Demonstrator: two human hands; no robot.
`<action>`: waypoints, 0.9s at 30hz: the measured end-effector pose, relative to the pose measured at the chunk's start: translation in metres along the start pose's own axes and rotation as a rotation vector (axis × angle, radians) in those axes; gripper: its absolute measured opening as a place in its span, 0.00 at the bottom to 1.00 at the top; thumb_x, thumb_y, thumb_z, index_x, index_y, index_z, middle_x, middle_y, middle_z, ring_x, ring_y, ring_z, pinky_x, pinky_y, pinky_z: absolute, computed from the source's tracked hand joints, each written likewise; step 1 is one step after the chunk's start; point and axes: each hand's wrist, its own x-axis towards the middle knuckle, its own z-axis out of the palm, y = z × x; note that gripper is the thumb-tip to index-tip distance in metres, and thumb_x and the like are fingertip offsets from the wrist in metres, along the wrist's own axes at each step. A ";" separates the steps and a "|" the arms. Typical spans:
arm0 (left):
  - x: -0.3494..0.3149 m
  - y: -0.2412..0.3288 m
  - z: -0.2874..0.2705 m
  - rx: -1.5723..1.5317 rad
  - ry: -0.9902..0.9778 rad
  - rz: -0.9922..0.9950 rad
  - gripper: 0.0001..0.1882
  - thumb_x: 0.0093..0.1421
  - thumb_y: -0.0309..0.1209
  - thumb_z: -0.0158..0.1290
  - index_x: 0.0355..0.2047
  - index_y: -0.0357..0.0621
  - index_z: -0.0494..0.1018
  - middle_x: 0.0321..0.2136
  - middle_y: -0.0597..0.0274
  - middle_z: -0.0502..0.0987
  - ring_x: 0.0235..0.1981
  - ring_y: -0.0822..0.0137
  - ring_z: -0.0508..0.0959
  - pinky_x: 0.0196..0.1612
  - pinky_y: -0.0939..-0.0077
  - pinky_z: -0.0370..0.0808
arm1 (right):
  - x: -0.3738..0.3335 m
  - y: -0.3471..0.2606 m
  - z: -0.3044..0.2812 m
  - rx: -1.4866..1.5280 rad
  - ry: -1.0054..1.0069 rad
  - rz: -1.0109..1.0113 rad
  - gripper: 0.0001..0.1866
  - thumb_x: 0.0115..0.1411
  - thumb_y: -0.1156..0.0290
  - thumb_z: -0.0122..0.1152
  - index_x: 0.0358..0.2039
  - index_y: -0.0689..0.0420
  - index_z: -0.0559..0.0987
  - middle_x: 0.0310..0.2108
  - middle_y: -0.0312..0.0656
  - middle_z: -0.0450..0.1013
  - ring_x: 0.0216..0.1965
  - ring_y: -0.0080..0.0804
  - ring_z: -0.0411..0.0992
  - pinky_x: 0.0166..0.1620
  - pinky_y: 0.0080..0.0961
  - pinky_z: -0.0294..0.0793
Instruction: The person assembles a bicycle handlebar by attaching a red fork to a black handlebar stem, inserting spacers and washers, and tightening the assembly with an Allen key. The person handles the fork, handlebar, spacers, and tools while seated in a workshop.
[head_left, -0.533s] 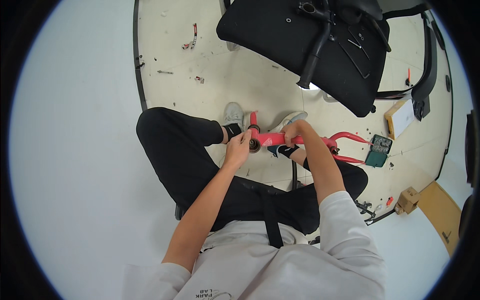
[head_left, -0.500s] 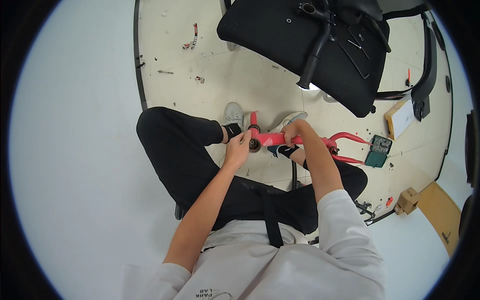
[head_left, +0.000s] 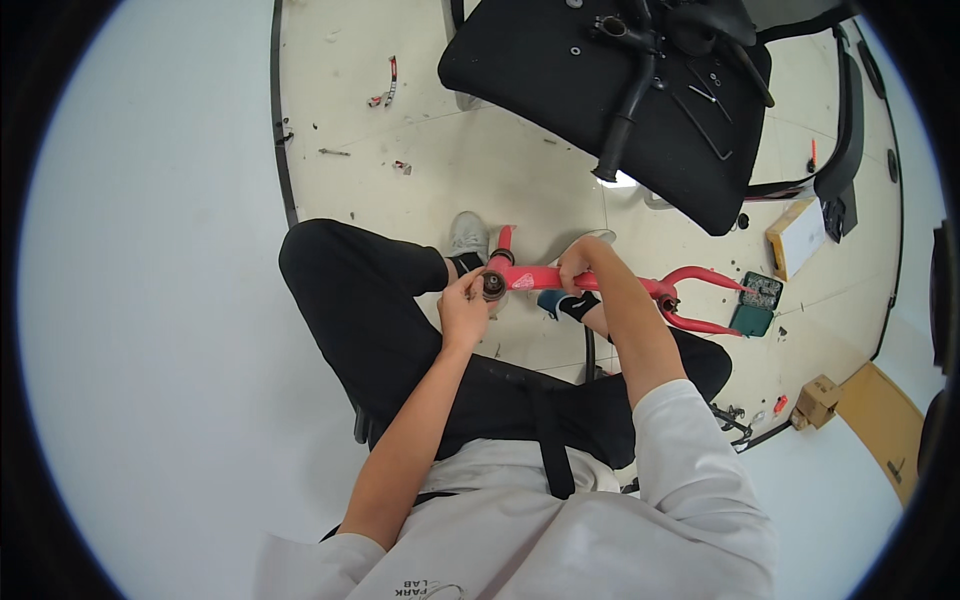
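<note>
A red bicycle frame point(head_left: 535, 278) lies crosswise in front of me above my knees. My right hand point(head_left: 580, 264) is wrapped round its main tube. At the frame's left end is a short tube with a dark round bearing part point(head_left: 493, 286) facing me and a second dark ring on its far side. My left hand point(head_left: 464, 314) is closed there, fingertips against the edge of the bearing part; anything small between them is hidden. Beyond that ring a short red piece points away from me. The frame's forked end reaches right, over an opened green case point(head_left: 752, 318).
Ahead stands a black chair point(head_left: 560, 85) bearing a dark handlebar point(head_left: 622, 125), hex keys point(head_left: 702, 127) and small rings. Scraps and a thin metal piece point(head_left: 334, 152) lie on the floor at left. On the right are a cardboard box point(head_left: 818, 398) and a yellow-edged board point(head_left: 798, 238).
The frame's left end has shifted slightly left and toward me, and its bearing part has turned more to face me. My left hand has moved slightly left and down with it.
</note>
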 end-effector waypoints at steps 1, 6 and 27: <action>0.003 -0.004 0.000 -0.004 -0.003 0.008 0.16 0.70 0.27 0.44 0.53 0.30 0.71 0.42 0.52 0.78 0.41 0.65 0.81 0.41 0.72 0.84 | -0.006 0.000 -0.002 -0.023 0.001 -0.036 0.30 0.31 0.72 0.69 0.42 0.57 0.79 0.40 0.49 0.76 0.37 0.43 0.75 0.40 0.36 0.73; -0.002 0.015 0.002 0.031 -0.033 0.019 0.16 0.69 0.28 0.45 0.52 0.28 0.71 0.38 0.51 0.80 0.31 0.63 0.84 0.32 0.73 0.83 | 0.014 0.016 0.006 0.085 -0.027 -0.049 0.31 0.30 0.72 0.69 0.42 0.57 0.79 0.40 0.49 0.75 0.37 0.44 0.74 0.40 0.37 0.73; 0.004 0.007 0.008 -0.004 -0.038 -0.069 0.16 0.68 0.28 0.46 0.53 0.33 0.73 0.31 0.54 0.82 0.26 0.66 0.84 0.29 0.77 0.80 | 0.024 0.015 0.001 0.039 0.014 -0.077 0.32 0.28 0.74 0.67 0.42 0.58 0.80 0.41 0.50 0.77 0.40 0.47 0.76 0.41 0.39 0.75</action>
